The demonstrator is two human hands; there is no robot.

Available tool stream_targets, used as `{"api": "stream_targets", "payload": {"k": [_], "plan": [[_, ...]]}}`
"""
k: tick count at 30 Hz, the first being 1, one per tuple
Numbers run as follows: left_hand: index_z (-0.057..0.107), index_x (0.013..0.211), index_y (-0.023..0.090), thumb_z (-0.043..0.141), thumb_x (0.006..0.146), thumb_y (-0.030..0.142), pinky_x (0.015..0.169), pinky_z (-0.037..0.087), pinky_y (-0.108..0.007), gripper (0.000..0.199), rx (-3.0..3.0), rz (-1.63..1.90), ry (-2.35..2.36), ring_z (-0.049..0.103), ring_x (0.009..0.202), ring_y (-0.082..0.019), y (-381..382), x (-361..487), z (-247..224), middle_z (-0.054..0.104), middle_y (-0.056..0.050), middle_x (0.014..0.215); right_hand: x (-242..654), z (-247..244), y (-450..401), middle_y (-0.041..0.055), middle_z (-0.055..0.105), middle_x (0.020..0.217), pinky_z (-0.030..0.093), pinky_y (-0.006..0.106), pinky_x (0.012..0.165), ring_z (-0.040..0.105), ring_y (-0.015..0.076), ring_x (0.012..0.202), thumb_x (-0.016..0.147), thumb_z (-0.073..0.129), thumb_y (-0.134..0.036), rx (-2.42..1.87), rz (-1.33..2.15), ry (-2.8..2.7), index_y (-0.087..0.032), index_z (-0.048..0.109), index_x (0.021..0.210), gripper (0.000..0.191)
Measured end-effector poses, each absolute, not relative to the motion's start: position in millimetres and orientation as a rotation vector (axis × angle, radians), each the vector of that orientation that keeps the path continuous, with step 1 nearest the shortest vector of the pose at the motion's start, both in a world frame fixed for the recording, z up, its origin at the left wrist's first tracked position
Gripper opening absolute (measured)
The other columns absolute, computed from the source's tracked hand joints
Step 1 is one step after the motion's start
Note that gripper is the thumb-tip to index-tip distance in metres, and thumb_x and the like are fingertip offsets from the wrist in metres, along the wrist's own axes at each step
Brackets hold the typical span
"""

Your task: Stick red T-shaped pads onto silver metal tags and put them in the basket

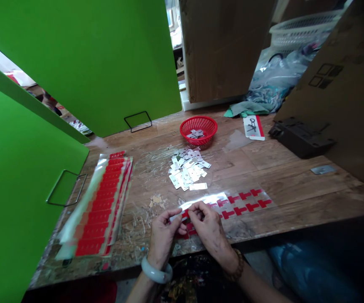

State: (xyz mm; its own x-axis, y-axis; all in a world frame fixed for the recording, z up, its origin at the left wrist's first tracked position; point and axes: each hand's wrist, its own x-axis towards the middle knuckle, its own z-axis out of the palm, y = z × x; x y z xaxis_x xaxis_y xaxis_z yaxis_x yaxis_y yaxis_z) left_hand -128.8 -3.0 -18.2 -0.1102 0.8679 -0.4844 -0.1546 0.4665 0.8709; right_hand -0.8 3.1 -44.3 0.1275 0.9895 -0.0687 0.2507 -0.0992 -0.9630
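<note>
My left hand (164, 235) pinches a small silver metal plate (176, 217) between thumb and fingers. Close beside it, my right hand (210, 230) has its thumb and forefinger closed at the edge of a red sticker (185, 214) that meets the plate. Under both hands lies a clear sheet with rows of red T-shaped stickers (240, 210), partly covered by my fingers. Beyond the hands is a loose pile of silver metal plates (186, 170). Behind the pile stands a red plastic basket (199, 119) with a few more plates inside.
On the left lies a stack of red sticker sheets (95, 210). Green panels (106, 63) with wire stands border the wooden table (295, 189). At right are a dark block-shaped object (300, 136), a printed card (254, 127) and cardboard (343, 97). Tan scraps (156, 200) lie near my left hand.
</note>
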Motion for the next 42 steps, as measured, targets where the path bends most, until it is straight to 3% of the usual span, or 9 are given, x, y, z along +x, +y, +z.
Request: {"api": "stream_targets", "payload": {"k": [15,21,26,31,38,42], "plan": [[0.063,0.094,0.008,0.075,0.064,0.031,0.05,0.051,-0.023,0.04,0.671,1.032,1.41,0.06,0.046,-0.011,-4.4,-128.5,-18.6,0.066,-0.003,0.054,-2.3,-45.7,-3.4,0.0045,0.061,0.082,0.043,0.031,0.074,0.055,0.0189,0.079,0.085,0.048,-0.022,-1.488,0.728,-1.527,-0.021,0.062,0.084,0.014],[0.064,0.093,0.008,0.076,0.064,0.027,0.049,0.049,-0.019,0.037,0.615,1.013,1.368,0.059,0.044,-0.009,-4.4,-134.2,-17.7,0.067,-0.003,0.053,10.4,-48.9,9.7,-0.0008,0.057,0.07,0.045,0.025,0.055,0.053,0.014,0.059,0.08,0.058,-0.033,-1.511,1.087,-1.215,-0.019,0.057,0.1,0.024],[0.064,0.092,0.008,0.076,0.063,0.027,0.048,0.049,-0.019,0.037,0.599,0.99,1.377,0.058,0.043,-0.009,-4.1,-133.6,-12.8,0.065,-0.002,0.05,15.5,-45.0,14.3,-0.0037,0.052,0.056,0.04,0.021,0.043,0.047,0.0097,0.044,0.088,0.044,-0.046,-1.292,1.533,-1.125,-0.017,0.059,0.086,0.032],[0.064,0.089,0.008,0.076,0.062,0.026,0.048,0.047,-0.018,0.034,0.591,0.982,1.344,0.057,0.042,-0.008,-2.8,-129.9,-9.7,0.065,-0.002,0.05,7.8,-45.2,14.0,-0.0063,0.051,0.051,0.033,0.016,0.036,0.042,0.0054,0.037,0.08,0.059,-0.044,-1.244,1.604,-1.117,-0.017,0.055,0.075,0.028],[0.064,0.087,0.008,0.076,0.062,0.024,0.047,0.045,-0.016,0.032,0.612,0.993,1.342,0.057,0.043,-0.008,0.3,-133.6,-6.8,0.064,-0.001,0.05,3.5,-55.4,13.4,-0.0027,0.057,0.056,0.038,0.017,0.036,0.047,0.0056,0.038,0.086,0.048,-0.05,-1.089,1.757,-0.962,-0.015,0.054,0.075,0.037],[0.064,0.087,0.009,0.074,0.064,0.026,0.047,0.044,-0.017,0.031,0.636,0.977,1.342,0.056,0.043,-0.008,2.0,-136.1,-9.2,0.063,0.0,0.049,5.4,-48.6,13.1,-0.0023,0.061,0.058,0.042,0.016,0.041,0.052,0.006,0.043,0.08,0.061,-0.043,-1.023,1.796,-1.028,-0.014,0.057,0.085,0.029]]}}
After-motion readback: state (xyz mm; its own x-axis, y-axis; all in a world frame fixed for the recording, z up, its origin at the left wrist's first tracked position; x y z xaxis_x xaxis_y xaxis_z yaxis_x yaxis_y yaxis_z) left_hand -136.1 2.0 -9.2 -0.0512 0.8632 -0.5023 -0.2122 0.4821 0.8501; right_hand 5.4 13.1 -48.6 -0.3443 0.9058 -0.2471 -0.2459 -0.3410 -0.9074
